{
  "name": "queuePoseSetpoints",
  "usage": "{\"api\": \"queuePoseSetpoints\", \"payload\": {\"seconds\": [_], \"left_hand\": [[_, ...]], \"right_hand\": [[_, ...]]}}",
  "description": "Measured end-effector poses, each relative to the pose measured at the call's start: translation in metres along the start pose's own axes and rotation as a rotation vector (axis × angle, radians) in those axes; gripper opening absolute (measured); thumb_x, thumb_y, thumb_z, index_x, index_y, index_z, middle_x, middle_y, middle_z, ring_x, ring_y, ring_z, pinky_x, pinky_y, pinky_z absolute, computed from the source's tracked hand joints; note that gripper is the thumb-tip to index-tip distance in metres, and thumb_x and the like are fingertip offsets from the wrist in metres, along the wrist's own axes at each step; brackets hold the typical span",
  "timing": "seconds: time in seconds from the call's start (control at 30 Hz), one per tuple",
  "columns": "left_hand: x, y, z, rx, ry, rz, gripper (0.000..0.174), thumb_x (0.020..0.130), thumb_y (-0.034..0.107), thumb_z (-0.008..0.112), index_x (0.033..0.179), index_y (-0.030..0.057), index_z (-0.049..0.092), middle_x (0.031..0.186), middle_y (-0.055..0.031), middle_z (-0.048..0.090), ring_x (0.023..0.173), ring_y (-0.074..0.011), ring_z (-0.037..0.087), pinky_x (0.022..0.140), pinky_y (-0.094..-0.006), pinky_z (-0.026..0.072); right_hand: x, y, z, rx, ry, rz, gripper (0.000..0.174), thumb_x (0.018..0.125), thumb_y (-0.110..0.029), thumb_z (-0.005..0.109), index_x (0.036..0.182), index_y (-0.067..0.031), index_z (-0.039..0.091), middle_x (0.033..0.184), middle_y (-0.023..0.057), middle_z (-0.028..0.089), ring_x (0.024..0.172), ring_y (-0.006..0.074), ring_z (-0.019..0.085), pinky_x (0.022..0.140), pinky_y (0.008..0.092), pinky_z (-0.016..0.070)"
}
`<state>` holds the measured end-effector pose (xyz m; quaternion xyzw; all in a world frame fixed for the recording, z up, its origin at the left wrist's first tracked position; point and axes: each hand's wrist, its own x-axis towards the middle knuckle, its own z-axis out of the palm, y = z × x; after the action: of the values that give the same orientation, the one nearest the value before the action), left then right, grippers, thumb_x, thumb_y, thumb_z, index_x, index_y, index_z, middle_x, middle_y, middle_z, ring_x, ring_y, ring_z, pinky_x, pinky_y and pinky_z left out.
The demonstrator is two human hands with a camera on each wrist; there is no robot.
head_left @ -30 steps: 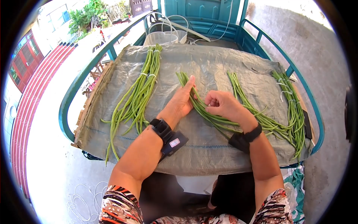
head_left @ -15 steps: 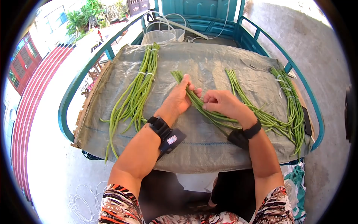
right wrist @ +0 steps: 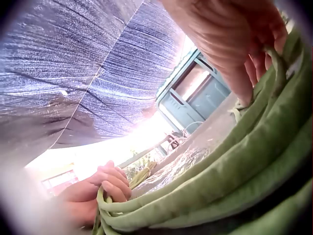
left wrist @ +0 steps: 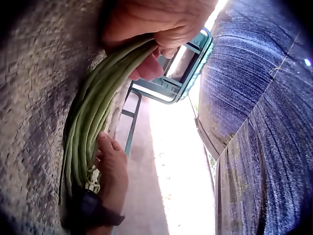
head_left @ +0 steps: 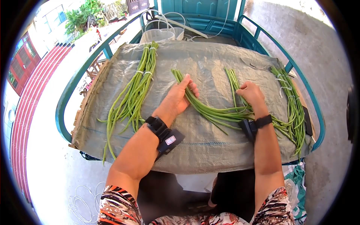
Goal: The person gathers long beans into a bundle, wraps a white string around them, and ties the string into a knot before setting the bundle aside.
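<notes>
Curling over the bean bundle [head_left: 210, 108], left hand [head_left: 178, 99] fingers [head_left: 193, 88] grip it

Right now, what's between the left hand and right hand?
Head view: the bean bundle curves across grey sacking from left hand toward right hand, which grips loose beans.

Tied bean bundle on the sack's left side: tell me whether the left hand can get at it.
Probably yes: only bare sack lies between the left hand and the tied bundle, but it grips the middle bunch and would have to release that first.
</notes>
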<state>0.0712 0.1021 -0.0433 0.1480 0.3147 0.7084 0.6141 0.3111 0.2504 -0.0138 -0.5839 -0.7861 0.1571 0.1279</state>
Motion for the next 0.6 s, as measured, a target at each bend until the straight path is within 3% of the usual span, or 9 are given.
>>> {"api": "queuePoseSetpoints", "payload": {"seconds": [0.17, 0.23, 0.33, 0.43, 0.6], "left_hand": [[0.001, -0.001, -0.003, 0.029, -0.021, 0.018, 0.019, 0.095, 0.028, 0.055, 0.092, 0.0083, 0.055, 0.099, -0.0104, 0.064, 0.081, -0.0227, 0.062, 0.077, -0.0380, 0.0539], [-0.002, 0.000, 0.000, 0.035, -0.023, 0.016, 0.019, 0.095, 0.027, 0.054, 0.094, 0.0083, 0.055, 0.110, -0.0136, 0.063, 0.088, -0.0253, 0.063, 0.080, -0.0389, 0.0537], [-0.002, 0.001, 0.000, 0.032, -0.060, 0.016, 0.020, 0.095, 0.027, 0.053, 0.098, 0.0076, 0.055, 0.117, -0.0154, 0.060, 0.097, -0.0275, 0.061, 0.083, -0.0402, 0.0525], [-0.003, 0.001, 0.001, 0.027, -0.070, 0.005, 0.023, 0.096, 0.028, 0.052, 0.105, 0.0070, 0.054, 0.121, -0.0147, 0.058, 0.101, -0.0286, 0.060, 0.085, -0.0407, 0.0515], [-0.004, 0.003, 0.003, 0.031, -0.150, 0.033, 0.026, 0.096, 0.028, 0.052, 0.112, 0.0075, 0.052, 0.123, -0.0131, 0.056, 0.104, -0.0299, 0.059, 0.088, -0.0419, 0.0501]], "right_hand": [[0.027, 0.027, 0.021, 0.328, 0.040, -0.028, 0.034, 0.071, -0.030, 0.074, 0.095, -0.0082, 0.066, 0.087, 0.0074, 0.066, 0.081, 0.0188, 0.063, 0.071, 0.0328, 0.0479], [0.014, 0.012, 0.009, 0.484, 0.095, -0.037, 0.033, 0.073, -0.026, 0.073, 0.096, -0.0040, 0.065, 0.083, 0.0071, 0.065, 0.076, 0.0144, 0.061, 0.068, 0.0287, 0.0471], [0.003, -0.011, 0.005, 0.778, 0.259, -0.242, 0.027, 0.077, -0.017, 0.071, 0.095, 0.0010, 0.062, 0.077, 0.0044, 0.062, 0.070, 0.0087, 0.055, 0.063, 0.0238, 0.0444], [-0.014, -0.045, 0.004, 0.870, 0.208, -0.406, 0.020, 0.079, -0.013, 0.068, 0.093, -0.0006, 0.062, 0.073, 0.0008, 0.060, 0.066, 0.0072, 0.052, 0.060, 0.0240, 0.0427], [-0.045, -0.077, 0.013, 0.722, -0.114, -0.583, 0.017, 0.079, -0.009, 0.069, 0.091, -0.0034, 0.059, 0.069, -0.0045, 0.051, 0.063, 0.0044, 0.045, 0.056, 0.0212, 0.0377]]}}
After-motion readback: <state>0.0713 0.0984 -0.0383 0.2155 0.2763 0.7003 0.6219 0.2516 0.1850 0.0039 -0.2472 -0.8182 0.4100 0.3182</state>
